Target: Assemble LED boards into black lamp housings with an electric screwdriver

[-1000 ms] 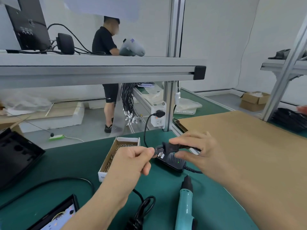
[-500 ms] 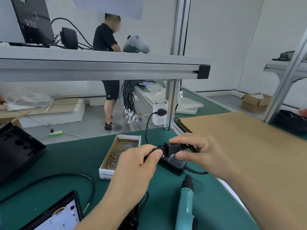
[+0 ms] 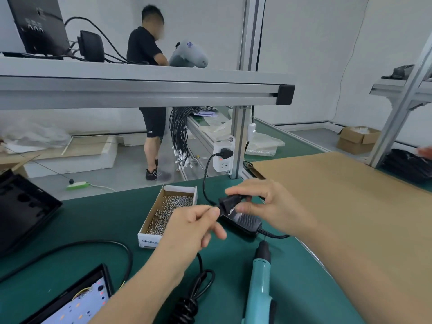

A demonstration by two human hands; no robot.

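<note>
We pinch the cord [image 3: 211, 208] in our left hand [image 3: 194, 226] and the plug [image 3: 228, 202] in our right hand [image 3: 266, 204]; a skewed push could miss the adapter [image 3: 245, 222].

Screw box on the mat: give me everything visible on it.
The screw box is a small, open-topped, white cardboard carton, long and narrow, brown inside. Small silver screws cover its floor in a loose layer, well below the rim. The near end wall carries printing starting "SPRIN", the rest hidden by the left hand. It lies flat on the green mat, left of the black power adapter. Whether the hand touches it cannot be told.
</note>
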